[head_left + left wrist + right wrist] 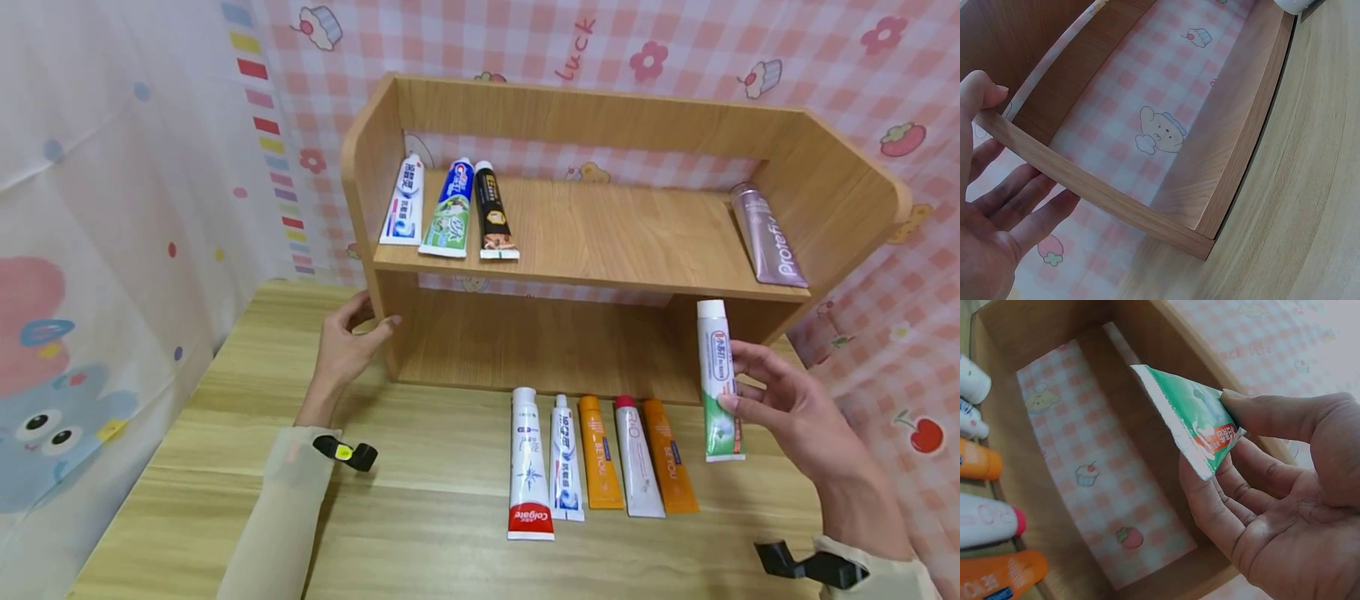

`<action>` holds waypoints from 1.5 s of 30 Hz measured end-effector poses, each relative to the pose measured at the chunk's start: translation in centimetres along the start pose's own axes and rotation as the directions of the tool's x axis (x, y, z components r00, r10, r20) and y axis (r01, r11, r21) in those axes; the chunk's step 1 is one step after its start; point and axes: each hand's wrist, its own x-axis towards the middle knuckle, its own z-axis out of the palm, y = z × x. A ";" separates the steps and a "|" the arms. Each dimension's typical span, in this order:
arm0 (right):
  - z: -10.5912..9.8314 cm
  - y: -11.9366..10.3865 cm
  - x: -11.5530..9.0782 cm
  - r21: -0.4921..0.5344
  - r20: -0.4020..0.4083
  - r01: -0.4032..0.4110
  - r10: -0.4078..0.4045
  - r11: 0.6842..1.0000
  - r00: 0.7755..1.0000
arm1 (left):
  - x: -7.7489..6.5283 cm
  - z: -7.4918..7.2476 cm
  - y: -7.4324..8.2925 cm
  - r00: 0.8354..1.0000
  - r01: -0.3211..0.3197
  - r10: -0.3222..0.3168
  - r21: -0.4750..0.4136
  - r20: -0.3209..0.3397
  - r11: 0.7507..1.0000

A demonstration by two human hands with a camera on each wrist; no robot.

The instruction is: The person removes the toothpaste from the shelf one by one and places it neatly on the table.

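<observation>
My right hand (pixel 795 408) pinches a white and green toothpaste tube (pixel 718 375) between thumb and fingers. Its white cap points up, in front of the shelf's lower right part. In the right wrist view the flat crimped end of that tube (pixel 1191 419) faces the camera. At the other side, my left hand (pixel 348 342) grips the left side panel of the wooden shelf (pixel 600 279), thumb at the front edge and fingers along the outer face. The left wrist view shows this panel (pixel 1097 187) between the thumb and the fingers.
On the upper board stand a white-blue tube (pixel 405 204), a green-blue tube (pixel 450 212) and a black tube (pixel 493 212) at left, a mauve tube (pixel 768 237) at right. Several tubes lie in a row before the shelf, among them a Colgate tube (pixel 529 467) and an orange tube (pixel 600 454).
</observation>
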 end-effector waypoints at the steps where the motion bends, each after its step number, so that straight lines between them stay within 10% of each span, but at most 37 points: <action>1: -0.1 0.3 -0.2 -0.003 -0.002 -0.009 0.009 1.000 1.000 | 0.0 0.0 0.0 1.000 -0.003 0.003 0.000 -0.001 1.000; 25: -2.2 7.5 -5.1 -0.225 -0.072 -0.327 0.319 0.918 0.945 | 0.0 0.0 0.0 1.000 -0.010 0.010 0.029 -0.005 1.000; 37: -2.1 8.8 -5.8 -0.296 -0.151 -0.479 0.454 0.827 0.878 | -0.1 0.0 0.0 1.000 -0.017 0.017 0.018 -0.010 1.000; 45: -1.6 9.2 -5.8 -0.331 -0.171 -0.483 0.452 0.811 0.875 | -0.2 -0.1 0.0 1.000 -0.016 0.016 0.019 -0.006 1.000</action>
